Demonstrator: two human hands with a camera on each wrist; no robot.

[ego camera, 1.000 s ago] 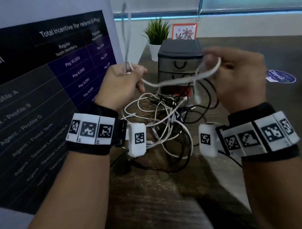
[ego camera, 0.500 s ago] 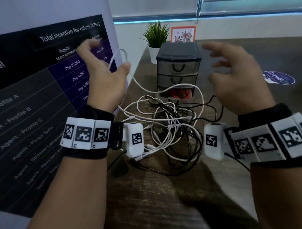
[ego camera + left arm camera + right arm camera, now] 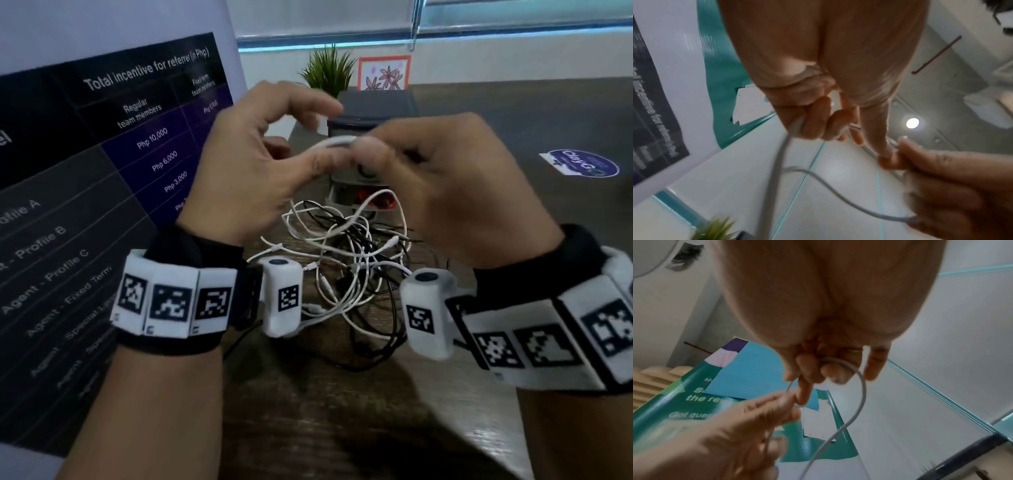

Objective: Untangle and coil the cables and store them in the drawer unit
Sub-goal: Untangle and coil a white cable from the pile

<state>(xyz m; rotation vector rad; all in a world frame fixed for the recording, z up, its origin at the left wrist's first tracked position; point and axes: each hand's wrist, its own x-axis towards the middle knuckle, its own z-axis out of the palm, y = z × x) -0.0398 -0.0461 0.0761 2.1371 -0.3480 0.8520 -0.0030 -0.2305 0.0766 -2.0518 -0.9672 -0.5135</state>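
Observation:
Both hands meet above the table in front of the dark drawer unit (image 3: 376,104). My left hand (image 3: 318,144) pinches a white cable (image 3: 337,141) between thumb and fingers, and my right hand (image 3: 373,150) pinches the same cable right beside it. From the hands the cable hangs down into a tangle of white and black cables (image 3: 346,263) on the table. In the left wrist view the white cable (image 3: 777,162) runs through curled fingers and loops over to the right hand (image 3: 941,186). In the right wrist view the cable (image 3: 860,395) curves below curled fingers. The drawer fronts are mostly hidden.
A large printed poster board (image 3: 120,171) stands close on the left. Behind the drawer unit are a potted plant (image 3: 329,68) and a framed flower picture (image 3: 383,73). A round sticker (image 3: 582,164) lies at the right on the wooden table (image 3: 342,411).
Half a second ago the hands were apart, the right one spread off the cable. They have come together at the centre and both now pinch the white cable.

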